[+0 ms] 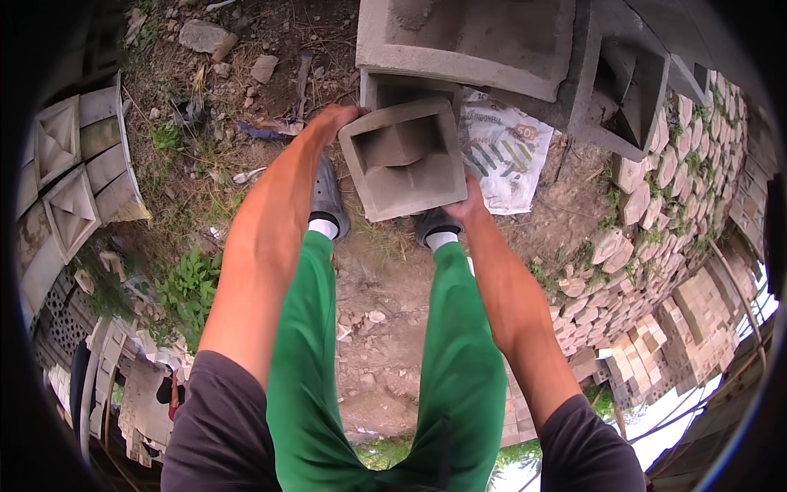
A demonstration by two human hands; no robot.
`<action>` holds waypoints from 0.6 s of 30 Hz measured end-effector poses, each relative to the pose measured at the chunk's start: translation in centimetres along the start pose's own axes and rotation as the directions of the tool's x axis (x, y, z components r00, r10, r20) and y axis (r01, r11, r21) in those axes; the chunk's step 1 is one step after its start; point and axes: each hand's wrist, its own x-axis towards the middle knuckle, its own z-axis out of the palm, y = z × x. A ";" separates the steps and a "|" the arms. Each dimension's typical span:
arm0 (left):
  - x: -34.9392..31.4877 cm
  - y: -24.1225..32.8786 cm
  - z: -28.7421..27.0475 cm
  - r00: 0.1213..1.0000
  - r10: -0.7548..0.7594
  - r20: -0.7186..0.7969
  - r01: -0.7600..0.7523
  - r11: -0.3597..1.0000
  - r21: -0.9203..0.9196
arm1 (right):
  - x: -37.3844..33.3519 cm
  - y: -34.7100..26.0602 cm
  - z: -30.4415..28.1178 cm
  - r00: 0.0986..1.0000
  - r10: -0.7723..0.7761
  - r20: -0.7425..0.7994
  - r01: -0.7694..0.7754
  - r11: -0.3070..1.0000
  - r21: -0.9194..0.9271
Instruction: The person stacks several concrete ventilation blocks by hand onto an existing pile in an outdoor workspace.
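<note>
Between my two hands is a square grey concrete vent block (pixel 414 194), with a recessed hollow and an angled piece inside its frame. My left hand (pixel 338 121) grips its upper left corner. On the opposite side, my right hand (pixel 469 202) is closed against the lower right edge, its fingers partly hidden behind the block. The block is slightly tilted, above and between my grey shoes (pixel 328 197). Just beyond it stands another concrete block (pixel 369 88), partly covered by the one I hold.
Large concrete blocks (pixel 467 70) stand at the far side. A white printed sack (pixel 512 156) lies right of my block. Stacked hexagonal pavers (pixel 635 205) line the right; more vent blocks (pixel 74 209) stand left. Stones (pixel 202 36) and weeds (pixel 190 283) dot the dirt.
</note>
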 end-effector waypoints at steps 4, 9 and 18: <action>-7.6 -2.7 0.2 0.999 -0.022 0.047 0.031 0.980 -0.197 | -5.4 1.4 2.6 0.997 0.040 -0.073 -0.047 0.994 -0.100; -24.0 -8.0 -1.1 0.973 0.188 -0.137 -0.199 0.978 -0.068 | -16.1 4.3 8.1 0.979 0.072 -0.191 -0.128 0.945 -0.301; -57.2 -4.2 -1.2 0.894 0.370 0.254 -0.380 0.925 -0.011 | -48.8 20.7 18.2 0.903 -0.405 0.143 0.403 0.914 0.044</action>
